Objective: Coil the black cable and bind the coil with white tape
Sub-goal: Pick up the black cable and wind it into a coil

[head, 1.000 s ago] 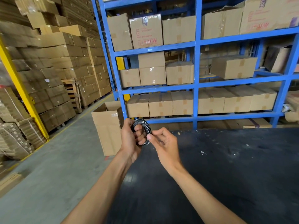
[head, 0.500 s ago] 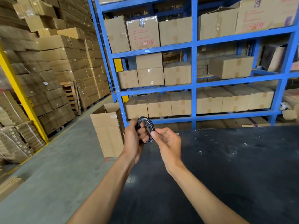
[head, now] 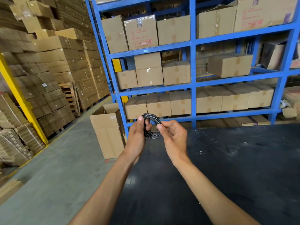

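Observation:
A small coil of black cable (head: 152, 120) is held up in front of me, above the far edge of a black table (head: 227, 168). My left hand (head: 137, 138) grips the coil's left side, thumb on the rim and fingers through the loop. My right hand (head: 174, 137) pinches the coil's right edge between thumb and forefinger. Pale streaks show on the coil's lower turns; whether they are white tape or glare I cannot tell. No tape roll is in view.
An open cardboard box (head: 107, 132) stands on the floor left of the table. Behind the table rises a blue rack (head: 193, 88) full of cartons. Stacked cartons and a yellow post (head: 21, 101) line the grey aisle on the left.
Both hands and the coil have stayed together, shifting slightly right and up in view as my head moved. My right fingers slid up along the coil's right edge.

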The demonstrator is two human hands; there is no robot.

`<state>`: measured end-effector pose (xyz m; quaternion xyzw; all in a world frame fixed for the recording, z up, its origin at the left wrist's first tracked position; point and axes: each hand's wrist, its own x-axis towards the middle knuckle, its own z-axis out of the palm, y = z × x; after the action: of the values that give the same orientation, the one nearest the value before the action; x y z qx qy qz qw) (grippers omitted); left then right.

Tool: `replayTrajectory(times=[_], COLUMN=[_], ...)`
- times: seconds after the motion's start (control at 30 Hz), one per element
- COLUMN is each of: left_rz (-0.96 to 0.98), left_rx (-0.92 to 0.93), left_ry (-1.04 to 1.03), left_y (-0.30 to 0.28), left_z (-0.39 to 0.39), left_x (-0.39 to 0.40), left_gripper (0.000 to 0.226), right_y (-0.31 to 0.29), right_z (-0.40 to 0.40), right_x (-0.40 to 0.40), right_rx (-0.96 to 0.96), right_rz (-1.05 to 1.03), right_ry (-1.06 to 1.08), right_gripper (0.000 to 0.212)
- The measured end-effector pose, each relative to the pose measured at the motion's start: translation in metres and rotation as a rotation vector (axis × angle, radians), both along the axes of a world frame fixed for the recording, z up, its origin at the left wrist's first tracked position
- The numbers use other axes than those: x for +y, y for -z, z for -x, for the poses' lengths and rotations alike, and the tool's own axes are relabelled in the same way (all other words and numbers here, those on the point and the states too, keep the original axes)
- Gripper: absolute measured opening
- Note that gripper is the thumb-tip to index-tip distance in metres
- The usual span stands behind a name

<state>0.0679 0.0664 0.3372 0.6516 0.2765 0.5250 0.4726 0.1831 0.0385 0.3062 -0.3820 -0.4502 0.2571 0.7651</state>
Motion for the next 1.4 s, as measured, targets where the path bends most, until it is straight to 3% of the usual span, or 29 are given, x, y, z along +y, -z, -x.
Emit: replayTrajectory(times=[0.13, 0.37, 0.6, 0.73, 0.83, 1.13, 1.4], left_rz=[-0.076, -0.007, -0.039, -0.244, -0.33, -0.385, -0.176], left_rx=[0.067, 0.044, 0.395, 0.512, 0.586, 0.294, 0.073], left_ry=[-0.027, 0.045, -0.014, 0.038, 0.082, -0.057, -0.13], left_y=[0.007, 0.012, 0.005, -0.001, 0.006, 0.039, 0.05], left_z=[0.0, -0.002, 0.007, 0.014, 0.017, -0.01, -0.026], left_x=[0.003, 0.007, 0.012, 0.023, 0.029, 0.019, 0.016], left_gripper=[0.045, 0.044, 0.039, 0.018, 0.016, 0.024, 0.029], right_y=[0.002, 0.005, 0.01, 0.01, 0.008, 0.024, 0.037], right_z=[-0.007, -0.014, -0.023, -0.033, -0.041, -0.033, -0.024], right_x=[0.001, 0.005, 0.005, 0.008, 0.008, 0.01, 0.011], right_rx=[-0.044, -0.086, -0.258, -0.397, -0.43, -0.348, -0.258], right_rz=[-0.012, -0.002, 0.054, 0.112, 0.143, 0.083, 0.107], right_ry=[0.003, 0.01, 0.018, -0.031, -0.07, 0.087, 0.115], right_gripper=[0.016, 0.014, 0.015, 0.002, 0.006, 0.013, 0.022])
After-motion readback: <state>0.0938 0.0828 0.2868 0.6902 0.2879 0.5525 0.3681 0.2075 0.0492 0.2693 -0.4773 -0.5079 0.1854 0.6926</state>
